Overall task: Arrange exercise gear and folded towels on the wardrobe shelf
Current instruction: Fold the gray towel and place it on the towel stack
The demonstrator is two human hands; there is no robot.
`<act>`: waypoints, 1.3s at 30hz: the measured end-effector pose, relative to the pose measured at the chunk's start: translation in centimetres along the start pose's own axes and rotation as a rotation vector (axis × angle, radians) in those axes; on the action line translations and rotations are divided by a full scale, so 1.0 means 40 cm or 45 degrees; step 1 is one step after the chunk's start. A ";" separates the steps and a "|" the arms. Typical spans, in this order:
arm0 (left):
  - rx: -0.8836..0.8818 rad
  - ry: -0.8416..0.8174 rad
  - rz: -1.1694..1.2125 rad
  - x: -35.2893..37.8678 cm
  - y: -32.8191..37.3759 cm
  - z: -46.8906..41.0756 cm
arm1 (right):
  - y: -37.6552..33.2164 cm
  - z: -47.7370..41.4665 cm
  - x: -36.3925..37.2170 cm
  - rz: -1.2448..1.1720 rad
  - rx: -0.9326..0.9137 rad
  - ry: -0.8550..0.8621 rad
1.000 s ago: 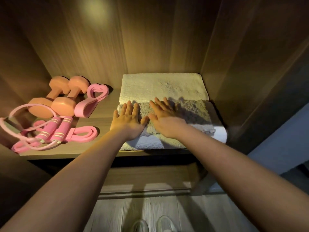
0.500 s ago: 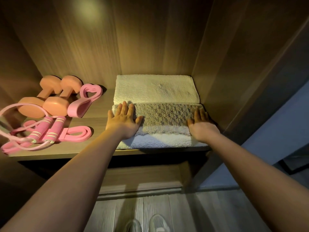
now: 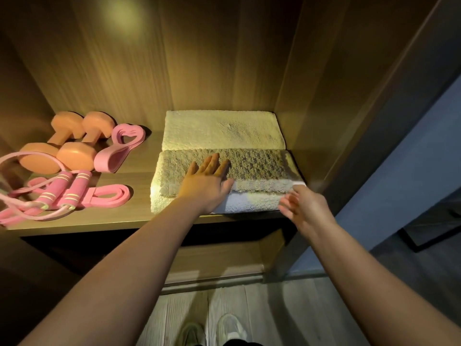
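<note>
The left arm reaches straight forward into the wardrobe, and the left hand (image 3: 205,182) lies palm down on the grey-brown towel (image 3: 254,168). Its fingers (image 3: 214,162) are straight and close together, pointing to the back and a little to the right. They grip nothing and only rest flat on the pile of the cloth. The right arm comes in from the lower right, and the right hand (image 3: 308,207) is at the front right corner of the towel stack, back of the hand up. Its fingers are loosely spread and slightly bent, with nothing held between them. This hand is blurred, so I cannot tell whether the fingertips touch the cloth or are just beside it. The grey-brown towel is folded and lies on top of a lighter white towel (image 3: 249,203), whose front edge shows below it, near the front edge of the shelf (image 3: 119,218). Most of the grey-brown towel extends to the right of the left fingers, between the two hands. Behind this stack, against the back wall, lies a folded cream towel (image 3: 222,131), touching the grey-brown one along its rear edge. On the left part of the shelf, well apart from both hands, are two orange dumbbells (image 3: 74,156) side by side, a pink heart-shaped band (image 3: 117,156) just beside them, a pink jump rope (image 3: 62,189) and a flat pink loop band (image 3: 109,196) in front.
</note>
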State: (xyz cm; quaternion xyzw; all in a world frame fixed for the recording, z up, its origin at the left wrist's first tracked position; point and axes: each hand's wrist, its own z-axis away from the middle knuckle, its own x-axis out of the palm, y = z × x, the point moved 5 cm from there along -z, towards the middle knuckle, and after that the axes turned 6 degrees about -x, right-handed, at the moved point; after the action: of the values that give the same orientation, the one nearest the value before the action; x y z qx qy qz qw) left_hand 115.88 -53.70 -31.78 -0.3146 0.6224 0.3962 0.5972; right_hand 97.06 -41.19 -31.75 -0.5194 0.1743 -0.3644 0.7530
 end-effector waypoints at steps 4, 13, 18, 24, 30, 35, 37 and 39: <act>0.006 -0.009 0.006 0.006 -0.011 -0.003 | 0.027 -0.017 0.017 -0.236 0.231 -0.018; 0.015 0.030 0.038 0.008 -0.012 -0.003 | -0.009 -0.023 0.072 -0.350 0.133 0.078; -0.009 -0.241 0.464 -0.049 -0.018 -0.022 | -0.078 -0.001 0.092 0.156 -0.442 -0.083; -0.340 -0.520 1.742 -0.139 0.044 -0.055 | -0.101 0.053 0.150 0.522 -0.904 -0.366; -0.459 -0.444 1.678 -0.168 0.018 -0.045 | -0.084 0.108 0.223 0.909 -1.193 -0.750; -0.597 -0.219 2.034 -0.179 -0.132 -0.012 | -0.082 0.086 0.265 1.132 -1.225 -0.817; -0.631 -0.183 2.036 -0.171 -0.177 0.007 | -0.061 0.077 0.294 1.409 -1.204 -0.845; -0.674 -0.166 2.018 -0.159 -0.206 0.026 | -0.037 0.081 0.319 1.605 -1.232 -0.869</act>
State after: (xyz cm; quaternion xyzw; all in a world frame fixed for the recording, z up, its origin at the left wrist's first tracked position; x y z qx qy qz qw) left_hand 124.10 -57.34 -26.39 0.1097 0.5099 0.8492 0.0833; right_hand 107.18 -48.67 -27.62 -0.6703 0.3302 0.4113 0.5220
